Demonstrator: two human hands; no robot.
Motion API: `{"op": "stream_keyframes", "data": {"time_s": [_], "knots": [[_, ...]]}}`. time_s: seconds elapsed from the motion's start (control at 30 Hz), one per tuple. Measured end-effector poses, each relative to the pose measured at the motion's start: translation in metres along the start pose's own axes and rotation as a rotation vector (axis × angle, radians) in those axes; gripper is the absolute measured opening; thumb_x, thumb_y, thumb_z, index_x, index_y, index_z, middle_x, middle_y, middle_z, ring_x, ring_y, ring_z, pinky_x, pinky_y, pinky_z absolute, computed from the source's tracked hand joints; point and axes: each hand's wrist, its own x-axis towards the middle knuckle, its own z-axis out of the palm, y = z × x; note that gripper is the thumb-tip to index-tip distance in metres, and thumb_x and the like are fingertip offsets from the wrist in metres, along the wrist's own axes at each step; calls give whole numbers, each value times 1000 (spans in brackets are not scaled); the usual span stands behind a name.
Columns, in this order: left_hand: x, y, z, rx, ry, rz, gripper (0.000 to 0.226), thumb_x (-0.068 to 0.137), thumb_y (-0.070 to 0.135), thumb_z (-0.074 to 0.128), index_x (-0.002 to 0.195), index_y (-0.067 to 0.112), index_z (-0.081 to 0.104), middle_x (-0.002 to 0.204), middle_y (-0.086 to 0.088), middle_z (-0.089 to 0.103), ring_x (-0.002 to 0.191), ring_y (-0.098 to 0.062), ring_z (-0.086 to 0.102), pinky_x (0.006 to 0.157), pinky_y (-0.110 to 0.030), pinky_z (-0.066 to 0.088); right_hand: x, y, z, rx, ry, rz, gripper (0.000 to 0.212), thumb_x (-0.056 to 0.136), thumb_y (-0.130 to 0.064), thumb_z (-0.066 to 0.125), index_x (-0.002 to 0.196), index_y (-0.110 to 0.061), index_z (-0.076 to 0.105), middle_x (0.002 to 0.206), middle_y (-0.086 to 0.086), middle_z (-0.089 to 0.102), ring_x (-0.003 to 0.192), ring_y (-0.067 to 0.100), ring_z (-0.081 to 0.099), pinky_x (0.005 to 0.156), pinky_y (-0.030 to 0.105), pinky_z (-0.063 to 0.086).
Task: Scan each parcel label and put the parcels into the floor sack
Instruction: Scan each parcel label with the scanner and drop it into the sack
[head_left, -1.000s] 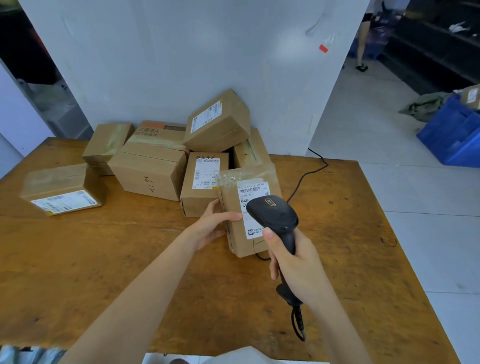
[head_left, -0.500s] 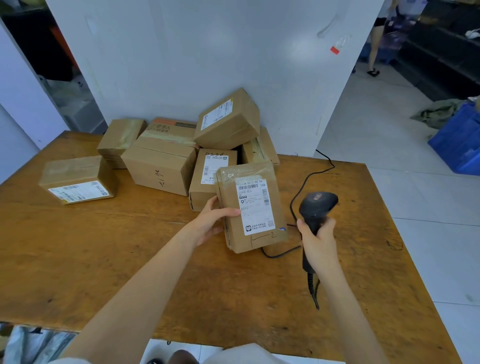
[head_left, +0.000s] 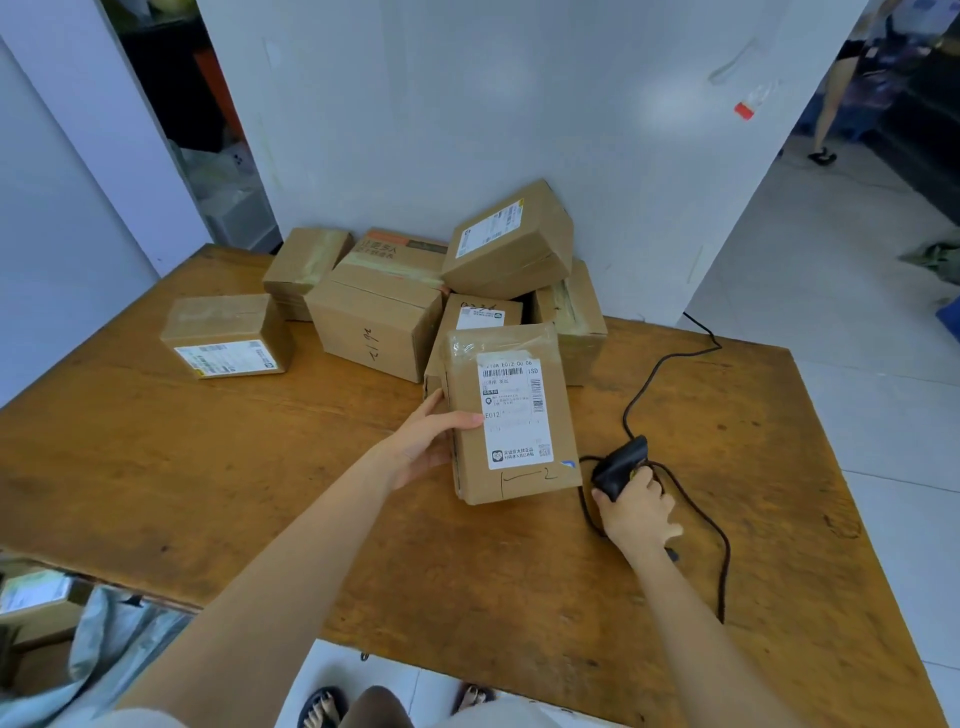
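A brown cardboard parcel (head_left: 511, 415) with a white label facing up is tilted above the wooden table (head_left: 208, 467); my left hand (head_left: 428, 441) grips its left side, thumb across the front. My right hand (head_left: 634, 506) holds the black handheld scanner (head_left: 621, 465) low on the table, right of the parcel, its cable looping around it. Several more brown parcels (head_left: 379, 322) are piled against the white wall behind. At the bottom left, below the table edge, the light blue floor sack (head_left: 104, 654) shows a labelled box (head_left: 36, 597) inside.
The scanner's black cable (head_left: 670, 364) runs over the table's back right edge. A separate parcel (head_left: 228, 335) stands at the table's left. Tiled floor lies to the right, with a person's legs (head_left: 836, 104) far back. My sandalled feet show below.
My right hand has swung the scanner away from the label and lowered it onto the table at the right. My left hand has pulled the parcel nearer and lifted it slightly.
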Motion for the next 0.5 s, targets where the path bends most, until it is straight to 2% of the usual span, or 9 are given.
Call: {"op": "stream_keyframes", "data": {"time_s": [0.1, 0.17, 0.23, 0.27, 0.33, 0.4, 0.5], "knots": [[-7, -5, -9, -24, 23, -17, 114, 53, 27, 90, 148, 35, 27, 126, 1, 64, 115, -19, 60, 94, -43, 51, -13, -6, -2, -80, 45, 30, 72, 83, -44, 67, 135, -9, 32, 141, 14, 35, 130, 35, 31, 99, 57, 34], [-15, -7, -16, -38, 28, -15, 114, 52, 29, 90, 147, 35, 27, 123, 2, 66, 111, -17, 63, 86, -38, 54, -26, -15, -8, -30, 187, 14, 59, 84, -36, 68, 127, -8, 38, 135, 16, 37, 126, 38, 31, 96, 56, 36], [-25, -9, -24, -37, 30, -1, 110, 53, 30, 90, 146, 34, 31, 117, 6, 70, 107, -15, 66, 78, -31, 55, -42, -28, -13, 199, 319, -128, 41, 90, -28, 61, 123, -10, 44, 129, 16, 43, 121, 37, 37, 95, 53, 38], [-30, -10, -28, -44, 35, 5, 110, 53, 30, 89, 146, 33, 32, 118, 6, 70, 109, -15, 65, 81, -33, 55, -52, -36, -16, 377, 317, -233, 35, 93, -27, 55, 124, -12, 46, 127, 13, 46, 119, 33, 42, 95, 51, 40], [-44, -13, -40, -63, 55, 14, 110, 53, 31, 89, 147, 32, 32, 124, 3, 67, 116, -19, 61, 94, -40, 51, -77, -57, -17, 685, 162, -407, 32, 98, -29, 47, 128, -17, 50, 129, 3, 50, 118, 19, 48, 99, 39, 41], [-63, -16, -54, -63, 60, 26, 106, 54, 32, 88, 146, 31, 35, 125, 3, 66, 118, -19, 59, 99, -42, 48, -106, -79, -16, 827, -17, -515, 33, 99, -31, 45, 130, -21, 52, 130, -6, 54, 118, 8, 50, 98, 26, 42], [-104, -23, -83, -69, 98, 54, 99, 57, 36, 86, 144, 33, 38, 123, 4, 67, 116, -19, 60, 98, -42, 48, -152, -110, -2, 917, -228, -601, 31, 98, -28, 49, 128, -32, 51, 115, -25, 59, 107, -11, 55, 76, 4, 45]]}}
